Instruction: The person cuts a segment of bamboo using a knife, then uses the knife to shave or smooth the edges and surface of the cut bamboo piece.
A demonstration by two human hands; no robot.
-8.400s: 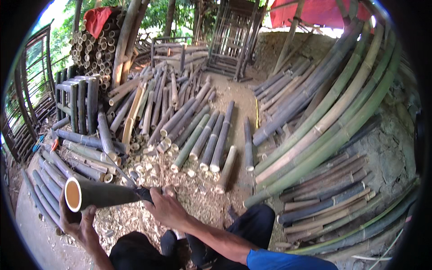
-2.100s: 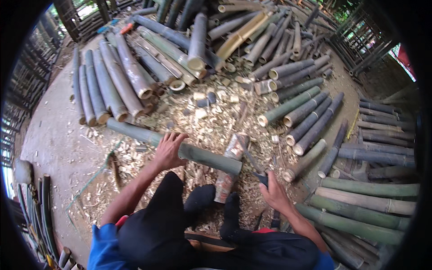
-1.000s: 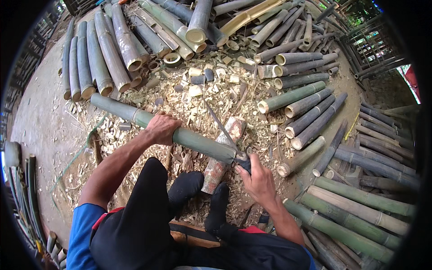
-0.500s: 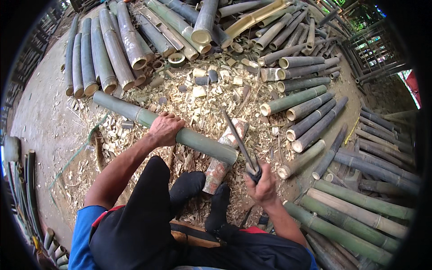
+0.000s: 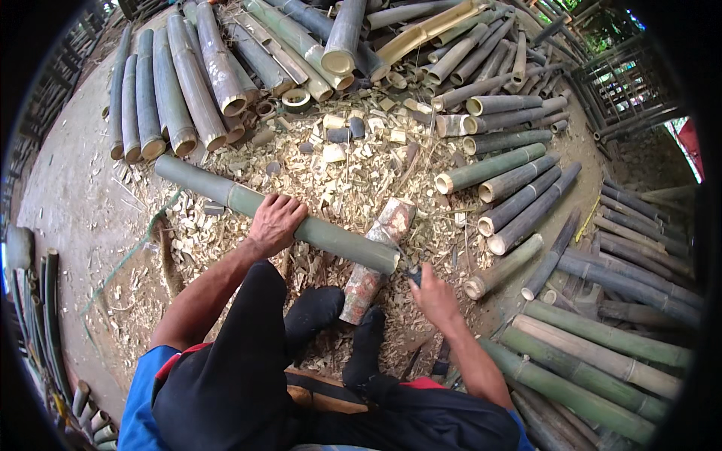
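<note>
Left hand point(image 5: 277, 223) of mine curls over the green bamboo tube point(image 5: 346, 244), gripping it from above. Its long axis slants from upper left to lower right, with the right end lying across a short log point(image 5: 362, 292). Just beside that end, my right hand point(image 5: 436, 295) closes around a dark tool handle point(image 5: 414, 277).

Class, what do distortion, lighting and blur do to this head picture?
Head view: distortion seems to bow the slim dark bamboo poles at lower left; daylight burns white above the red sheet, right rim; the smooth green bamboo pole under the left hand looks clear; the dark-handled tool in the right hand is indistinct, perhaps from motion.
</note>
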